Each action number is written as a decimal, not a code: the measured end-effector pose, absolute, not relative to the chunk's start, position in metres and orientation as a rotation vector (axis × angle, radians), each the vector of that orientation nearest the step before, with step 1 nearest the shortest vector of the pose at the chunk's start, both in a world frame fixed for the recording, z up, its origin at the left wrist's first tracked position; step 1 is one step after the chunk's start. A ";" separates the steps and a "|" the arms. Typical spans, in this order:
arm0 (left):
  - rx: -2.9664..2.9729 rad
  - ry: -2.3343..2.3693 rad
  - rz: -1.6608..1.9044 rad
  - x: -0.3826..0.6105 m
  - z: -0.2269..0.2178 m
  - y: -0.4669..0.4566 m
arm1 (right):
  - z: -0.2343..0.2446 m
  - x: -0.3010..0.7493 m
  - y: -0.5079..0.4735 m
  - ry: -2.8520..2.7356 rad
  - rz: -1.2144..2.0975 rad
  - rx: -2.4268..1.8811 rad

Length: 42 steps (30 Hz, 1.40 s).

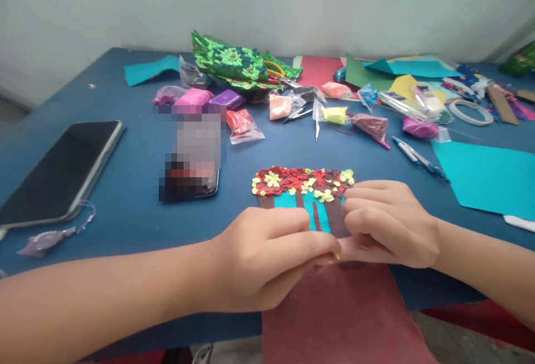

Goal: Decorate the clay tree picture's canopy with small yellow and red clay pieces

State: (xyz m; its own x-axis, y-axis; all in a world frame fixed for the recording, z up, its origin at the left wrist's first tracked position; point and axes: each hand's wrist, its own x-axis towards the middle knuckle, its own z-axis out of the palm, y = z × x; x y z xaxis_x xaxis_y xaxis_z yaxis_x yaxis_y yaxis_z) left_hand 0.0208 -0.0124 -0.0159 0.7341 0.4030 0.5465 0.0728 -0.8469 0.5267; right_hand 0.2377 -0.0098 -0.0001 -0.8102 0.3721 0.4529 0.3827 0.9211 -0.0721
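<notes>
My left hand (pixel 276 258) is closed in a pinch, with a tiny yellow piece of clay (pixel 337 255) at its fingertips. Its fingertips meet the thumb of my right hand (pixel 388 222), whose fingers are curled; what they grip, if anything, is hidden. Beneath both hands lies a craft sheet with brown and blue stripes (pixel 288 201). Across its far end runs a dense band of red, brown and yellow clay flowers (pixel 309 180). A dark red part of the sheet (pixel 334 314) hangs over the table's near edge.
On the blue table (pixel 137 158), a large phone (pixel 62 169) lies at left beside a charm (pixel 48 241). Behind the sheet are a red clay packet (pixel 242 124), a yellow clay packet (pixel 334 115), pens (pixel 420 158), a green flowered craft (pixel 234 63) and blue paper (pixel 493 177).
</notes>
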 end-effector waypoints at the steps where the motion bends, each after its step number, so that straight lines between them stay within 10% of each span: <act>1: 2.456 0.371 0.926 0.021 -0.016 -0.012 | 0.001 0.237 -0.010 -2.599 -0.041 -0.546; 42: 2.395 0.407 0.929 0.025 -0.017 -0.013 | -0.012 0.233 -0.006 -2.435 -0.045 -0.657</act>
State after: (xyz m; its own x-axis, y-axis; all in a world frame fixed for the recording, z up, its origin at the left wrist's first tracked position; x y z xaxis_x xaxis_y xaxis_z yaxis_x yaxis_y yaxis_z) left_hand 0.0246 -0.0125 -0.0168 0.7177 0.4516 0.5301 0.0843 -0.8119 0.5776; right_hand 0.2333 -0.0063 -0.0124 -0.6915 0.4455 0.5686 0.4663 0.8765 -0.1197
